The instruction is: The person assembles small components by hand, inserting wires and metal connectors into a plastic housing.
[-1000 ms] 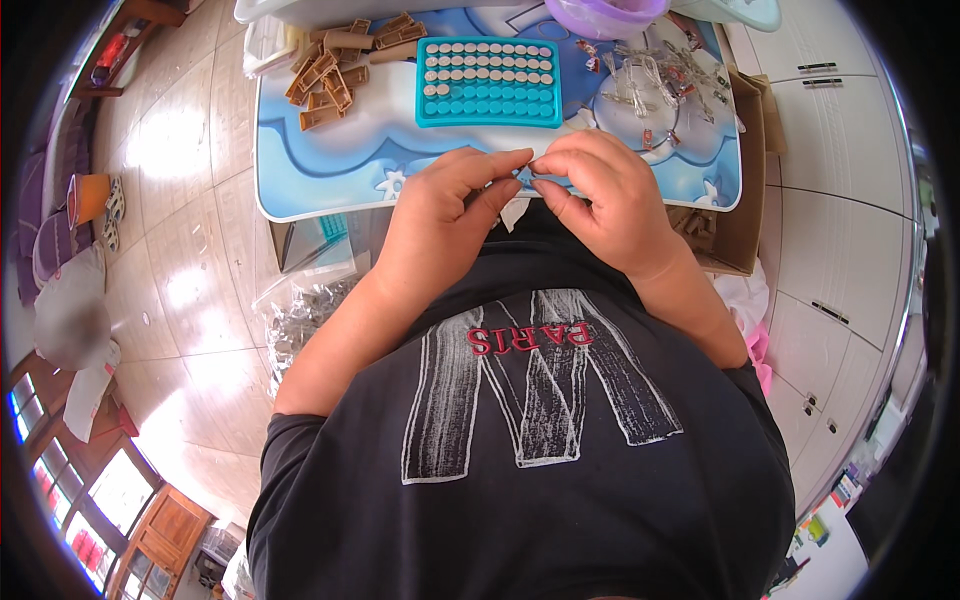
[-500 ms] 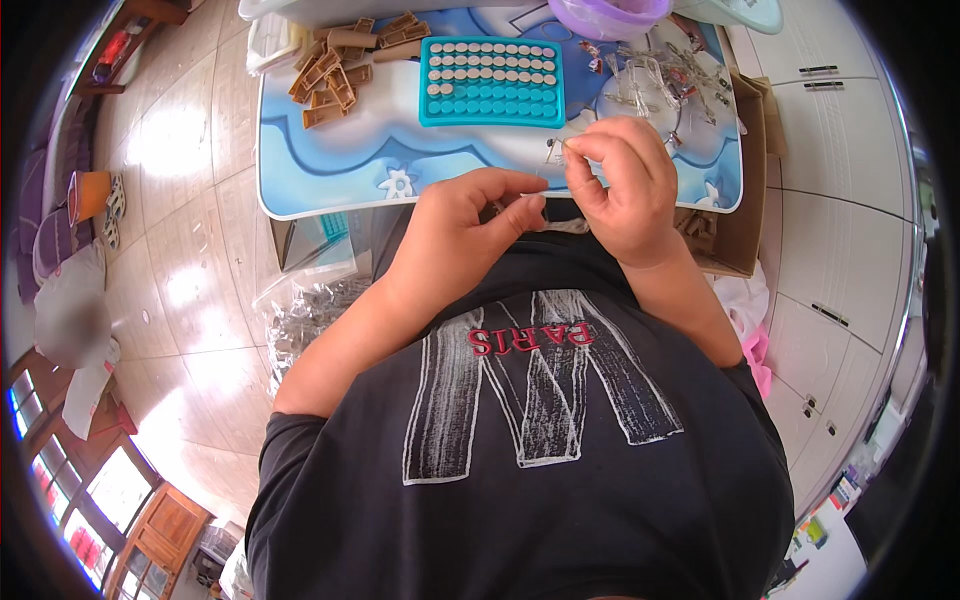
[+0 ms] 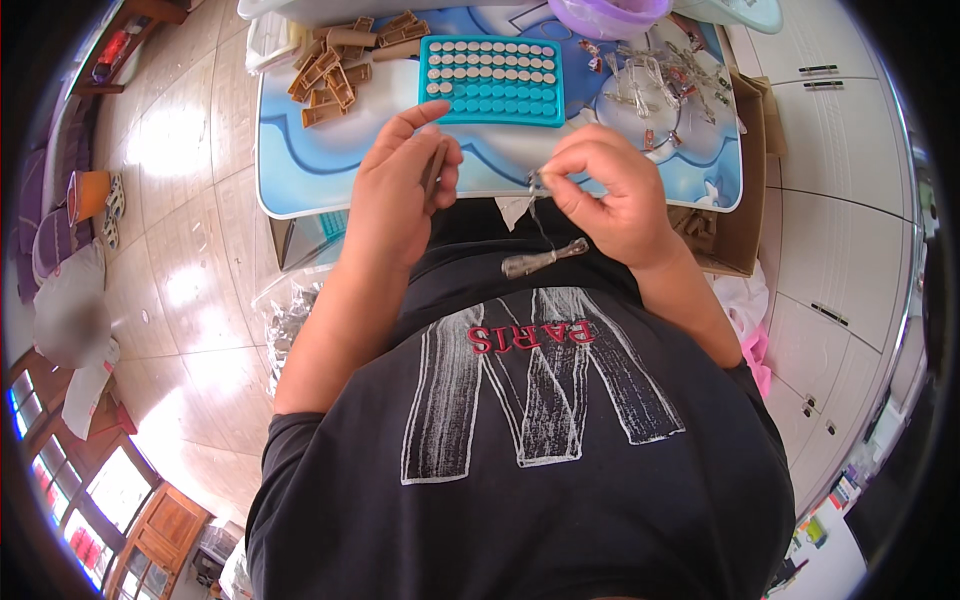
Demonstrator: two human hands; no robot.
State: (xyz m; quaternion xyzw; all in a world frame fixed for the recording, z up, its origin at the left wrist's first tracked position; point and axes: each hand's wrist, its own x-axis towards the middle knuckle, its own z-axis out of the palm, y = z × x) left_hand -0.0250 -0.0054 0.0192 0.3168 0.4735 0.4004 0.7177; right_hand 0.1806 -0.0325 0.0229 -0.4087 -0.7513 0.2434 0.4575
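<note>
My left hand (image 3: 398,180) is at the table's front edge, its fingers closed round a brown plastic casing (image 3: 434,172), with the index finger stretched toward the tray. A little to the right, my right hand (image 3: 612,195) pinches the end of a thin cable. The cable's coiled, clear-grey bundle (image 3: 545,260) dangles over my black shirt. Beyond both hands lies a turquoise tray (image 3: 490,122) with rows of round white discs in its farther part and bare turquoise cups in the nearer rows.
Brown casings (image 3: 322,75) are heaped at the table's far left. Several cable bundles (image 3: 645,80) lie at the right, near a purple basin (image 3: 610,15). The blue-and-white table (image 3: 330,165) has a cardboard box (image 3: 755,150) beside it. White cabinets (image 3: 840,150) stand to the right.
My left hand has moved left and turned upright, showing the brown casing. My right hand has shifted slightly nearer and left, and the cable bundle now hangs in sight beneath it.
</note>
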